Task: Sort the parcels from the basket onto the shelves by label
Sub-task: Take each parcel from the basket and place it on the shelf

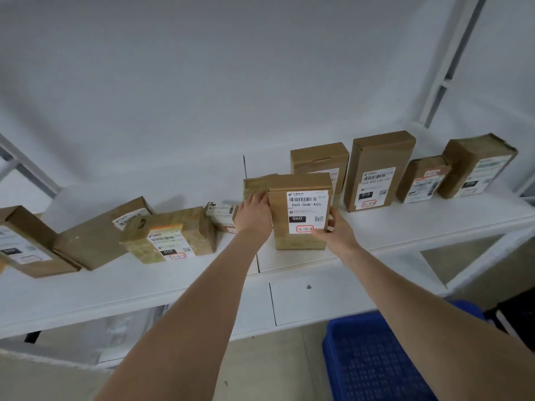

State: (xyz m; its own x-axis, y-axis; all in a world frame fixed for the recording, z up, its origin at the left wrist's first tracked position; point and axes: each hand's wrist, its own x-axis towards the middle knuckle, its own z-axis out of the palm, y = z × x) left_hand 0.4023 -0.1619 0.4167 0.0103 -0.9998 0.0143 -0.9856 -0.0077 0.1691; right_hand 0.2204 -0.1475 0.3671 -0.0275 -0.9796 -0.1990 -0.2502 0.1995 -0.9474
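A brown cardboard parcel [301,183] with a white label reading 060 stands upright on the white shelf [405,227]. My left hand [254,211] holds its left edge, fingers lying over a taped parcel [254,183] behind it. My right hand [337,227] grips its lower right corner, thumb on the label. A blue basket [373,363] sits on the floor at the lower right; the part in view holds nothing.
Several more labelled brown parcels stand along the shelf: three at the right [379,169], one behind the held parcel [318,157], several at the left [170,233]. A white wall rises behind. A lower shelf [86,334] and floor lie beneath.
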